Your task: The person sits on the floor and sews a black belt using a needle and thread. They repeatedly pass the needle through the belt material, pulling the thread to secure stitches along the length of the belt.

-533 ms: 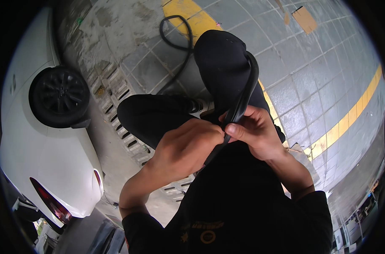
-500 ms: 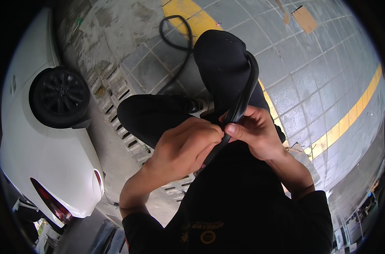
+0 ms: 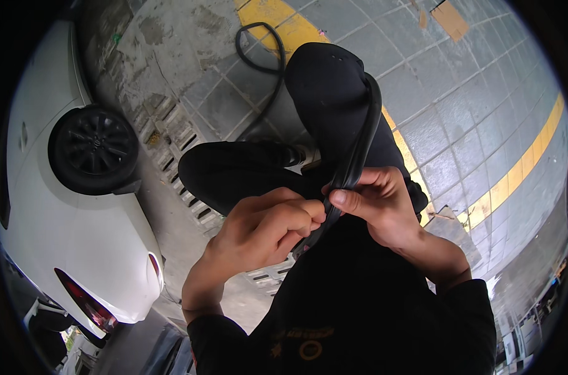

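Both hands, left hand (image 3: 268, 228) and right hand (image 3: 378, 203), pinch a black rubber strip (image 3: 359, 147) draped over the person's raised knee (image 3: 328, 81); it might slip free if either pinch loosens.

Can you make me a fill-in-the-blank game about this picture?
1. Both hands, the left hand and the right hand, hold a black rubber ____.
2. The car on the left is ____.
3. The curved line painted on the floor is ____.

Missing words: hose; white; yellow
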Motion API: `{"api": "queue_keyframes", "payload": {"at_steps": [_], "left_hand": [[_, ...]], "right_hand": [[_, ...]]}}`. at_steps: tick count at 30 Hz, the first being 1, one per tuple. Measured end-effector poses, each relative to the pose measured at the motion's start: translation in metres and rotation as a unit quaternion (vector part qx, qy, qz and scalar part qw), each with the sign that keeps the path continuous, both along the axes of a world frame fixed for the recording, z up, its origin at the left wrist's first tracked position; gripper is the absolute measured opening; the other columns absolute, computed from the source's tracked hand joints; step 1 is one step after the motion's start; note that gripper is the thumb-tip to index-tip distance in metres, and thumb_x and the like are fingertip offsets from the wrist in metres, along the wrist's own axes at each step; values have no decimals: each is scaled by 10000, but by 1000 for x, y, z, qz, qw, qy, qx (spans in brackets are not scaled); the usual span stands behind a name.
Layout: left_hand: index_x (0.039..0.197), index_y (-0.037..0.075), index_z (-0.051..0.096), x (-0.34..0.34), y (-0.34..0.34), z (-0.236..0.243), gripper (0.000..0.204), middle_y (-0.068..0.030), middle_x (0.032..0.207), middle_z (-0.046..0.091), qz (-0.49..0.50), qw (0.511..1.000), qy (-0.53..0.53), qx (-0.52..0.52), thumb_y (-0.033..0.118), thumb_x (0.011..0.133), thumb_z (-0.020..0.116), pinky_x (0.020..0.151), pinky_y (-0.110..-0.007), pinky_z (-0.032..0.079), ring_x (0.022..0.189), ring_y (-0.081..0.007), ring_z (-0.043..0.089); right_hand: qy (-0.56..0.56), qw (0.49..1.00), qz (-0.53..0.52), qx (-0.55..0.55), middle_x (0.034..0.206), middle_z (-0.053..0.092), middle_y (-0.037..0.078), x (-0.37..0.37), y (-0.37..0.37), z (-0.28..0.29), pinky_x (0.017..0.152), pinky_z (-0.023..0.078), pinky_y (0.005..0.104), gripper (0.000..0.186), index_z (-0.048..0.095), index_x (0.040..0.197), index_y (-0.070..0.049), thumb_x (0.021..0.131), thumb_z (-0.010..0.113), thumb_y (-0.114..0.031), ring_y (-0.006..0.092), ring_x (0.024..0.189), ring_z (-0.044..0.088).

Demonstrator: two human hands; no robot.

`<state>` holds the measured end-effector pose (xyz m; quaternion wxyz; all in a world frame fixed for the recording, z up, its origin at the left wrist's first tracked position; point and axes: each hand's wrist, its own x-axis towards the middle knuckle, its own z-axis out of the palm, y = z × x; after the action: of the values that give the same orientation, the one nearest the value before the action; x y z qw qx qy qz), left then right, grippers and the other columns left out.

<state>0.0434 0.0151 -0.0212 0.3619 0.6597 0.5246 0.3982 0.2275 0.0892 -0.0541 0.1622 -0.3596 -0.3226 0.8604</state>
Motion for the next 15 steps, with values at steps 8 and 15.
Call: {"api": "queue_keyframes", "payload": {"at_steps": [8, 15], "left_hand": [[735, 72, 439, -1, -4, 4, 327, -87, 729, 675, -14, 1000, 11, -3, -52, 717, 741, 493, -234, 479, 601, -157, 590], [722, 70, 440, 0, -8, 7, 333, -81, 732, 677, -27, 999, 34, 5, -41, 702, 754, 457, -225, 457, 562, -139, 563]], "right_hand": [[13, 1000, -1, -25, 819, 685, 101, 2, -2, 5, 590, 499, 214, 139, 687, 934, 35, 850, 678, -76, 103, 650, 614], [30, 998, -23, -52, 836, 686, 114, 4, -7, 3, 580, 510, 220, 141, 686, 932, 38, 855, 671, -78, 105, 650, 619]]}}
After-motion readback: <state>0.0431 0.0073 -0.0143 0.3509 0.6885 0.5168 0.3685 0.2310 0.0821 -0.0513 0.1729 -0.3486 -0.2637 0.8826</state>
